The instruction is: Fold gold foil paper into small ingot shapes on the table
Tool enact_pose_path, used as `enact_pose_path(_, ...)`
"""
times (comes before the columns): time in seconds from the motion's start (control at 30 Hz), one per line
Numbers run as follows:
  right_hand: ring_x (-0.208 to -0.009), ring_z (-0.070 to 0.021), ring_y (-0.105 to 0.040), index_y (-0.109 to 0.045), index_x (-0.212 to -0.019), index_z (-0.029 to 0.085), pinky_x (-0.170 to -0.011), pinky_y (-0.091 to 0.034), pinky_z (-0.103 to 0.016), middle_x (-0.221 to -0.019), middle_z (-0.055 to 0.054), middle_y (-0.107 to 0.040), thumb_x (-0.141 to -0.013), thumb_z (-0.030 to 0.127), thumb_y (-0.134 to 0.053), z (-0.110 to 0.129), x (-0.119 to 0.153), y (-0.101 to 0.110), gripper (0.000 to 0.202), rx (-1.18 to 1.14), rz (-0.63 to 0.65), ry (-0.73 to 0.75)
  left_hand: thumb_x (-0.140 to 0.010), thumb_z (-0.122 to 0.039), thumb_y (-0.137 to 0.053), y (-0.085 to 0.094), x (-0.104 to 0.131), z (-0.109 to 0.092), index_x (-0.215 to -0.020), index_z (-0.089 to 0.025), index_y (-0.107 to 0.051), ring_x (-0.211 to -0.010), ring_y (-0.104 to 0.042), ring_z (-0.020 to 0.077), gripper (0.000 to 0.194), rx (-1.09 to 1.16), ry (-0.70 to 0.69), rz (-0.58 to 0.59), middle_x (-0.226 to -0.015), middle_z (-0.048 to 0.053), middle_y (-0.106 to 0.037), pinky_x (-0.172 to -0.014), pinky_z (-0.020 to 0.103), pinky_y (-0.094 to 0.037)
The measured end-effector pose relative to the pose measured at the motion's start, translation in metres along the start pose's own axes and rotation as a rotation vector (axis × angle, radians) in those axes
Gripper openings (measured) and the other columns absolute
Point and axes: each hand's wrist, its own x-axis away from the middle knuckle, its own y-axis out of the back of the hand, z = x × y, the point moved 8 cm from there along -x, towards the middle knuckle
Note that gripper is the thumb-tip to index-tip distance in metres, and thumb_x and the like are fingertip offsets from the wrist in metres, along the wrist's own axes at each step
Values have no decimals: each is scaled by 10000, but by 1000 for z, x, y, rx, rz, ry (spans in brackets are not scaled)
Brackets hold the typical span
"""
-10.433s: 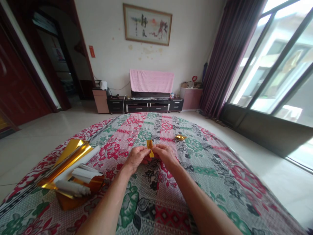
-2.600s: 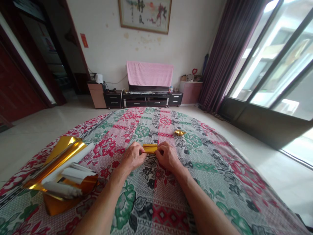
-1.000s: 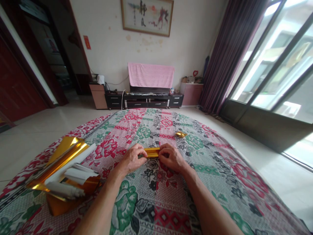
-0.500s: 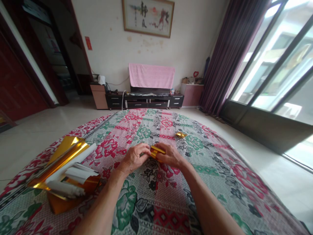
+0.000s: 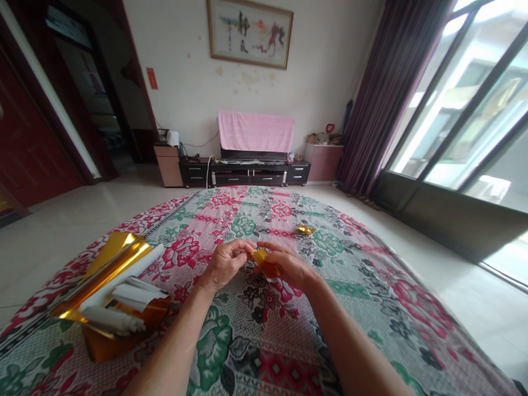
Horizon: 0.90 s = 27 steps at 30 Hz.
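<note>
A small folded piece of gold foil paper (image 5: 267, 265) is held between my hands, just above the flowered cloth (image 5: 284, 330). My left hand (image 5: 226, 265) pinches its left end with thumb and fingers. My right hand (image 5: 291, 267) grips the right side, its thumb lying on top of the paper. Parts of the fingers behind the foil are hidden. Beyond my right hand lies a small folded gold foil shape (image 5: 306, 230). To the left rests a pile of gold foil sheets (image 5: 113, 264), partly rolled, with white rolled paper (image 5: 111, 319) among them.
The cloth covers a large rounded surface. Past its far edge stands a low black cabinet (image 5: 247, 175), with a pink cloth (image 5: 256, 131) draped over a screen above it. A purple curtain (image 5: 383, 99) and windows are on the right, a red door (image 5: 33, 132) on the left.
The gold foil paper has turned in my hands, and more of its front face now shows. My right thumb has shifted on it. The camera has tilted slightly upward.
</note>
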Motion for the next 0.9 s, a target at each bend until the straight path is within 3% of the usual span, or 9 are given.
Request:
enact_pose_path(0.1,-610,-122,-588,-523,-1174,179,-522,-455,-220,-767,-33,-640,-698,213,-543,-15,2,-24,478,-488,202,-214,-696,-221,-595,-1,0,-1,-753,-157,-643,-943,-610,199,99,51,8,2,-995,60,-654,-835,314,-483)
enact_pose_path(0.2,-563,-109,-552,-513,-1153,195,-525,-449,-225,-709,6,-614,-622,173,-608,-20,-3,-26,540,-630,125,-226,-683,-256,-627,3,1,6,-871,-162,-641,-886,-623,193,211,100,94,-81,-964,57,-657,-800,311,-492)
enact_pose_path(0.3,-645,-134,-594,-500,-1126,203,-598,-480,-249,-786,6,-630,-583,187,-654,-23,-8,-18,564,-669,-87,-168,-719,-357,-609,5,5,16,-981,-167,-604,-803,-638,187,324,191,218,-143,-946,53,-657,-705,302,-512)
enact_pose_path(0.43,-626,-131,-596,-516,-1004,209,-637,-492,-283,-774,24,-616,-581,247,-691,-23,-10,-16,459,-685,-231,-124,-710,-392,-631,-3,5,23,-961,-156,-617,-734,-634,171,345,184,255,-75,-825,37,-671,-637,262,-503)
enact_pose_path(0.63,-636,-131,-584,-583,-819,180,-620,-467,-258,-720,13,-623,-624,302,-659,-21,-10,-21,242,-631,-115,-127,-657,-306,-661,4,3,32,-830,-147,-644,-613,-587,122,235,134,245,-193,-688,-4,-644,-586,222,-477)
enact_pose_path(0.9,-500,-72,-451,-610,-760,173,-495,-337,-198,-586,48,-552,-637,270,-640,-17,-6,-13,159,-491,-99,-135,-633,-262,-656,3,5,29,-807,-145,-669,-606,-578,121,210,146,296,-140,-654,-7,-641,-592,221,-458)
